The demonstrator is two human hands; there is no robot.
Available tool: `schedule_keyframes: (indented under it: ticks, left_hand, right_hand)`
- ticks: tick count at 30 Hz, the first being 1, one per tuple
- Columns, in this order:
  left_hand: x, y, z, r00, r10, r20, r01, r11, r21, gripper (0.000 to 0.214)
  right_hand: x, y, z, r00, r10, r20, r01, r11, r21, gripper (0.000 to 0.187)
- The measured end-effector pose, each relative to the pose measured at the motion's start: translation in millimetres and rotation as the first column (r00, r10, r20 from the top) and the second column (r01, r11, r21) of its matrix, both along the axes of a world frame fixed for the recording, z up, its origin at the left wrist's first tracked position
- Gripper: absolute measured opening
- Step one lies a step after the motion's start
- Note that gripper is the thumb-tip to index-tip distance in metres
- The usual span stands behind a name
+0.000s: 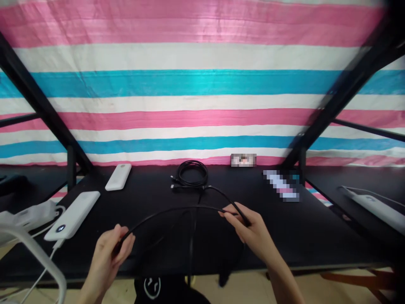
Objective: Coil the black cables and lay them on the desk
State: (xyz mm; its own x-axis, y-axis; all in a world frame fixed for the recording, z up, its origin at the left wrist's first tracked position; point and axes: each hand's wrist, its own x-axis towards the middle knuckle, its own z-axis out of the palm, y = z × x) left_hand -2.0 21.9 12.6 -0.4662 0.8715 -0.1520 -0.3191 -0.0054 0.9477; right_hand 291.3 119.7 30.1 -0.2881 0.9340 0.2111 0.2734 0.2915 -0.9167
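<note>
A black cable point(171, 210) arches above the dark tabletop between my two hands. Its left part is gripped by my left hand point(110, 251), whose fingers are curled round it. My right hand point(245, 226) pinches the cable on the other side, and a stretch with a connector end rises from that hand toward the middle of the table. Beyond the hands lies a coiled black cable point(192, 174) with its plug ends pointing left. Another dark strand hangs down over the table's front edge.
Two white power banks, the nearer one point(74, 215) plugged in and the farther one point(118, 177), lie at left beside a white power strip point(31, 215). A small box point(243, 160) and a blurred packet point(281, 185) sit at back right. Black frame bars flank the striped sheet point(196, 84).
</note>
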Motion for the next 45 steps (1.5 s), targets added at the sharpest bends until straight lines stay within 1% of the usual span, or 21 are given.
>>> schedule_keyframes:
  ticks: [3, 5, 7, 10, 12, 13, 14, 15, 17, 19, 20, 21, 24, 27, 29, 32, 36, 38, 40, 42, 45]
  left_hand:
    - [-2.7, -2.0, 5.6, 0.95, -0.197, -0.242, 0.188, 0.98, -0.063, 0.055]
    - [4.9, 2.3, 19.7, 0.833, -0.351, -0.428, 0.334, 0.935, -0.119, 0.049]
    - [17.3, 9.5, 36.9, 0.683, -0.444, -0.58, 0.433, 0.886, -0.168, 0.04]
    - [35.0, 19.0, 57.0, 0.508, -0.466, -0.724, 0.46, 0.858, -0.229, 0.034]
    - [40.5, 20.4, 62.4, 0.407, -0.478, -0.778, 0.481, 0.836, -0.262, 0.032]
    - [40.7, 19.4, 62.6, 0.38, -0.476, -0.793, 0.495, 0.829, -0.26, 0.031]
    - [39.2, 17.4, 61.5, 0.384, -0.461, -0.8, 0.498, 0.833, -0.241, 0.031]
    - [36.2, 14.8, 59.3, 0.426, -0.44, -0.791, 0.488, 0.847, -0.208, 0.032]
    - [27.0, 8.7, 53.2, 0.621, -0.37, -0.691, 0.408, 0.905, -0.118, 0.033]
    - [16.3, 3.5, 47.3, 0.849, -0.212, -0.484, 0.234, 0.972, -0.014, 0.034]
    - [11.4, 1.7, 45.1, 0.922, -0.108, -0.372, 0.13, 0.991, 0.033, 0.033]
    - [7.3, 0.6, 43.7, 0.96, -0.012, -0.278, 0.035, 0.996, 0.078, 0.031]
    - [0.4, 0.2, 43.7, 0.976, 0.181, -0.125, -0.153, 0.967, 0.202, 0.027]
    - [-0.4, 1.8, 47.7, 0.958, 0.288, 0.01, -0.276, 0.906, 0.322, 0.027]
    - [0.9, 3.0, 50.1, 0.944, 0.323, 0.072, -0.324, 0.862, 0.389, 0.025]
    - [8.6, 5.0, 50.4, 0.956, 0.292, 0.024, -0.275, 0.865, 0.42, 0.025]
    - [37.2, 9.3, 47.0, 0.987, 0.121, -0.108, -0.062, 0.897, 0.437, 0.026]
    - [56.7, 11.9, 45.9, 0.986, 0.002, -0.169, 0.071, 0.903, 0.424, 0.027]
    - [75.3, 14.0, 45.4, 0.971, -0.073, -0.228, 0.158, 0.911, 0.381, 0.029]
    - [90.3, 15.8, 44.6, 0.947, -0.132, -0.293, 0.227, 0.921, 0.318, 0.03]
    - [103.6, 18.7, 40.9, 0.899, -0.186, -0.397, 0.297, 0.925, 0.238, 0.028]
  right_hand:
    - [-5.5, -5.0, 11.9, 0.996, -0.025, 0.086, 0.014, 0.992, 0.126, 0.025]
    - [-17.8, -12.0, 20.4, 0.993, 0.016, 0.119, -0.038, 0.981, 0.191, 0.031]
    - [-33.5, -19.5, 27.5, 0.984, 0.106, 0.146, -0.137, 0.966, 0.217, 0.024]
    - [-52.5, -25.8, 33.7, 0.965, 0.209, 0.158, -0.24, 0.946, 0.219, 0.018]
    - [-56.2, -24.5, 34.2, 0.968, 0.219, 0.126, -0.241, 0.951, 0.193, 0.019]
    - [-54.7, -22.2, 33.1, 0.971, 0.216, 0.097, -0.23, 0.96, 0.161, 0.02]
    - [-51.1, -19.1, 31.1, 0.977, 0.205, 0.06, -0.211, 0.97, 0.118, 0.022]
    - [-45.4, -15.2, 28.3, 0.984, 0.178, 0.01, -0.178, 0.981, 0.071, 0.025]
    - [-28.8, -6.7, 20.6, 0.992, 0.067, -0.109, -0.07, 0.997, -0.017, 0.03]
    - [-7.8, 1.0, 11.9, 0.968, -0.105, -0.229, 0.091, 0.993, -0.074, 0.035]
    - [3.3, 3.9, 7.9, 0.946, -0.178, -0.27, 0.153, 0.982, -0.111, 0.036]
    - [14.3, 6.0, 4.4, 0.92, -0.249, -0.304, 0.215, 0.966, -0.143, 0.037]
    - [42.5, 8.1, -1.2, 0.842, -0.403, -0.36, 0.347, 0.914, -0.211, 0.036]
    - [57.4, 6.4, -1.0, 0.783, -0.459, -0.419, 0.39, 0.888, -0.244, 0.035]
    - [57.3, 5.0, 0.1, 0.754, -0.464, -0.465, 0.392, 0.886, -0.248, 0.032]
    - [40.2, 2.6, 0.7, 0.776, -0.403, -0.486, 0.323, 0.915, -0.243, 0.029]
    - [-7.2, -5.5, -2.0, 0.864, -0.143, -0.483, 0.031, 0.972, -0.233, 0.034]
    - [-32.9, -12.9, -3.9, 0.887, -0.002, -0.462, -0.129, 0.959, -0.252, 0.038]
    - [-54.2, -22.0, -4.8, 0.886, 0.076, -0.457, -0.223, 0.934, -0.278, 0.041]
    - [-68.2, -30.5, -3.6, 0.867, 0.108, -0.487, -0.29, 0.904, -0.314, 0.046]
    - [-73.7, -37.5, 1.5, 0.842, 0.132, -0.523, -0.353, 0.868, -0.349, 0.054]
